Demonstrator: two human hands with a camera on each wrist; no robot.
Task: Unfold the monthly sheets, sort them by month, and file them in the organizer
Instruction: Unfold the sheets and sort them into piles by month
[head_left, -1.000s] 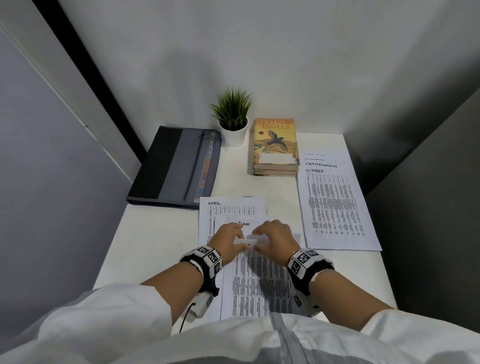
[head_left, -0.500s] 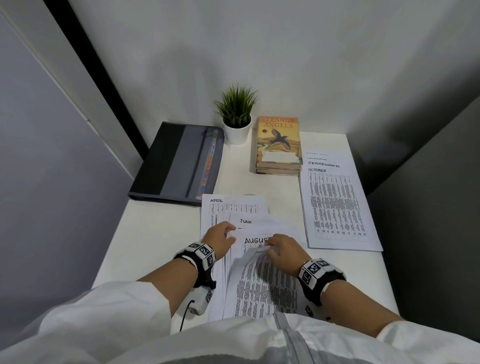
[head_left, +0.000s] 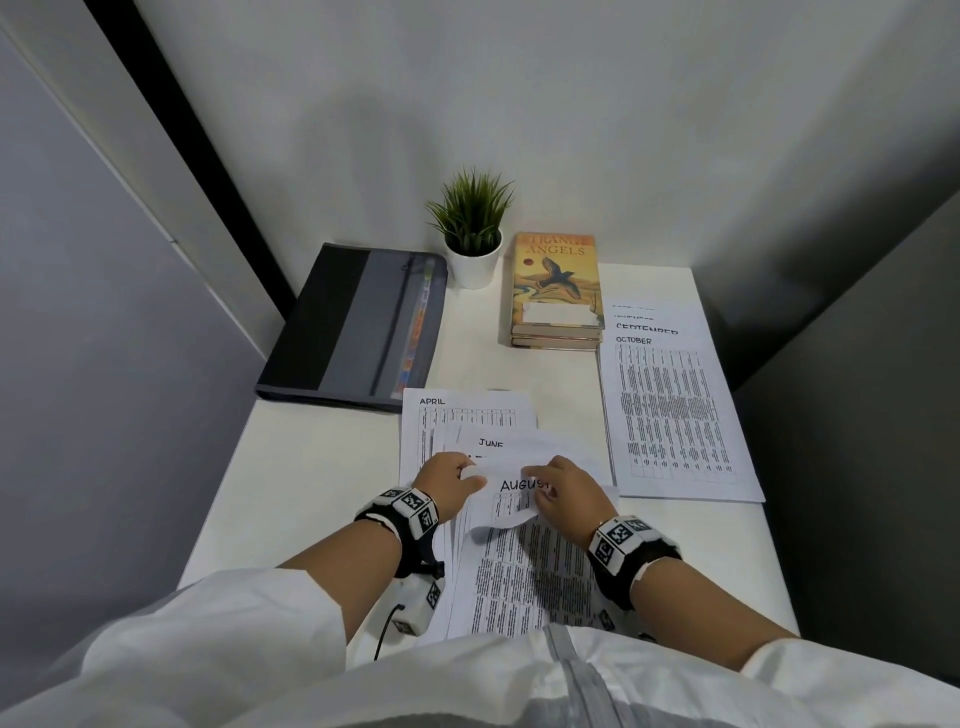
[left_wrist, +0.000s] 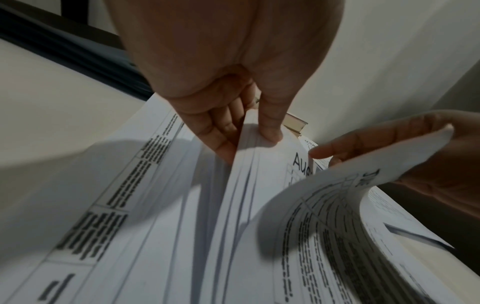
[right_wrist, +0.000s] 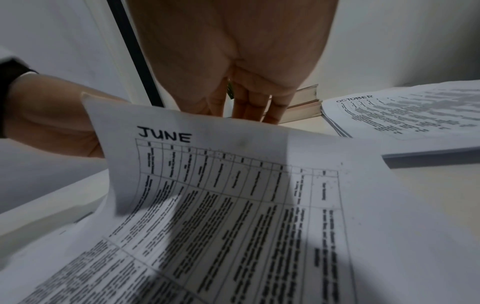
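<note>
Printed monthly sheets lie stacked before me on the white desk. My right hand (head_left: 561, 488) holds the top edge of a sheet headed JUNE (right_wrist: 233, 174) and curls it back toward me; its white back (head_left: 506, 519) shows in the head view. Under it lies the AUGUST sheet (head_left: 511, 501). My left hand (left_wrist: 246, 142) pinches the left edges of several stacked sheets, thumb on top. Beyond the hands show another JUNE heading (head_left: 491, 443) and an APRIL sheet (head_left: 467, 410). The grey organizer (head_left: 353, 327) lies zipped shut at the back left.
A pile of flat sheets topped by OCTOBER (head_left: 670, 415) lies at the right. Two stacked books (head_left: 556, 286) and a small potted plant (head_left: 472, 234) stand against the back wall. Grey partition walls close in both sides of the desk.
A second ago both hands rested together on the top sheet. Since then my right hand has peeled a sheet's top back toward me, uncovering AUGUST, and my left hand has taken the stack's left edge.
</note>
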